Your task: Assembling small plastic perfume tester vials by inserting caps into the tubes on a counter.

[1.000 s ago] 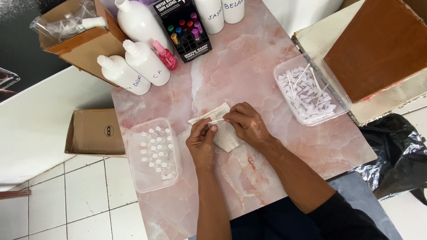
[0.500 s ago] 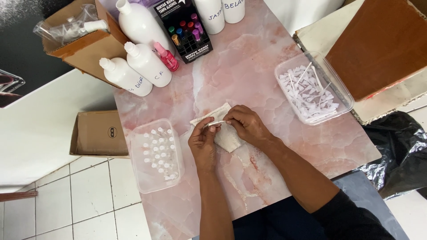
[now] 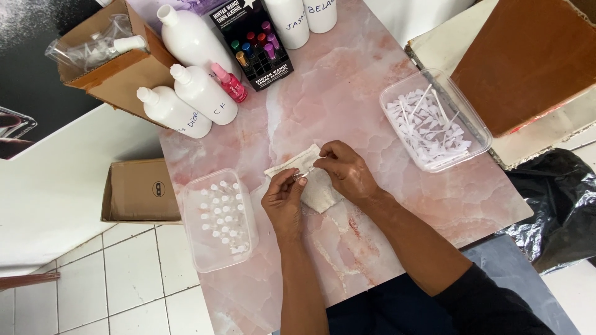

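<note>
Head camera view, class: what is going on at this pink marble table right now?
A person's left hand and right hand meet over a white cloth, pinching something too small to identify. A clear tray of small vials sits to the left, a clear tray of white sticks to the right, white bottles behind.

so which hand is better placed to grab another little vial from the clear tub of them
Left, probably. The left hand sits right beside the clear tub of small vials at the table's left edge. The right hand lies farther off, over the white cloth, and would have to cross the left.
</note>
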